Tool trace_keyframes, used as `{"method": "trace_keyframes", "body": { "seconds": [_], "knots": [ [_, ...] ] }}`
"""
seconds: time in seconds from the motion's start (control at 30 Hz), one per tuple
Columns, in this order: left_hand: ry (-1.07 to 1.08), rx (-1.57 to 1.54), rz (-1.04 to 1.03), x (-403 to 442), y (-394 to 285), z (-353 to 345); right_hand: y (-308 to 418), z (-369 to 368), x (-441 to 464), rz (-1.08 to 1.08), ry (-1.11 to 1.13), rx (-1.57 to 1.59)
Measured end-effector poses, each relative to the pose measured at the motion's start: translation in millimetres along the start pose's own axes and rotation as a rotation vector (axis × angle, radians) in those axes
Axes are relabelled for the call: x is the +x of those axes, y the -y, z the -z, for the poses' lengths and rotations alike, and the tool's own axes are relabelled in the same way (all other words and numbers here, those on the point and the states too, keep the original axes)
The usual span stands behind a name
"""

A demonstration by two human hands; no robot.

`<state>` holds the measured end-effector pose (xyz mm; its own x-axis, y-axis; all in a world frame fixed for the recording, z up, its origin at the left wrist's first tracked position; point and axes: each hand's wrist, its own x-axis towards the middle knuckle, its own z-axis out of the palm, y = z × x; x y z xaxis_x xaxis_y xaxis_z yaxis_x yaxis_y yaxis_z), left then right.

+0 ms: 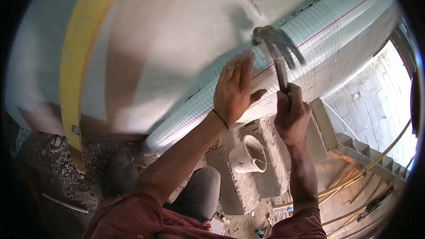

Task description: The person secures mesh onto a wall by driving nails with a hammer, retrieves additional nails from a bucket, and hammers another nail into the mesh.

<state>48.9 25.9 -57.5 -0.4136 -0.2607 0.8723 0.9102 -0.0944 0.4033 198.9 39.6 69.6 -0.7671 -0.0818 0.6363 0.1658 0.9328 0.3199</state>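
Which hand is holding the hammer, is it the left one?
No, the hammer is gripped by its handle in the right hand, while the left hand has its fingers stretched out.

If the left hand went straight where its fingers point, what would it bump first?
Maybe the hammer head, just beyond the left hand in the picture. Depth is unclear, so the hand might pass behind it.

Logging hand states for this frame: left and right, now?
Left hand: open, fingers extended by the mesh; contact can't be told.
Right hand: closed, holding a hammer by its handle.
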Motion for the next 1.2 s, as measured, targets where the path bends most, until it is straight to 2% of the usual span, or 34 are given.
{"method": "trace_keyframes", "body": {
  "seconds": [0.03,0.13,0.3,0.4,0.47,0.5,0.53,0.6,0.67,0.73,0.8,0.87,0.97,1.2],
  "knots": [
    [-0.001,0.002,0.004,0,1,-1,3,2,-2,0.061,-0.09,0.005],
    [0.014,0.011,0.005,-1,1,-4,-5,3,-12,0.081,-0.153,0.075],
    [0.026,0.028,0.003,-2,0,0,-16,-3,3,0.003,0.029,-0.026],
    [-0.008,0.006,-0.015,-1,2,-1,-12,2,-4,0.045,-0.055,-0.032],
    [0.007,0.022,0.002,-2,2,-3,-17,2,-15,0.055,-0.186,0.1],
    [0.023,0.036,0.018,-3,0,-4,-7,6,-9,0.04,-0.13,0.068],
    [0.029,0.029,0.018,-4,-1,-3,-17,0,-3,0.138,-0.13,-0.015],
    [0.032,0.043,0.003,-4,-1,-1,-14,1,8,-0.002,0.057,0.001],
    [0.013,0.051,-0.004,-1,1,-3,-4,6,16,-0.016,0.068,-0.038],
    [0.006,0.045,-0.004,-3,1,-4,-2,5,11,0.153,-0.139,-0.024],
    [0.002,0.046,0.003,-2,1,-6,-4,1,0,0.174,-0.24,0.061],
    [0.0,0.049,0.002,-3,1,-6,-13,-7,-4,0.167,-0.228,0.068],
    [0.02,0.043,0.009,-3,-3,1,-27,-20,1,-0.02,0.006,-0.027],
    [0.006,0.029,0.015,-3,0,-4,-16,-16,-15,0.055,-0.16,0.152]
  ]
}}
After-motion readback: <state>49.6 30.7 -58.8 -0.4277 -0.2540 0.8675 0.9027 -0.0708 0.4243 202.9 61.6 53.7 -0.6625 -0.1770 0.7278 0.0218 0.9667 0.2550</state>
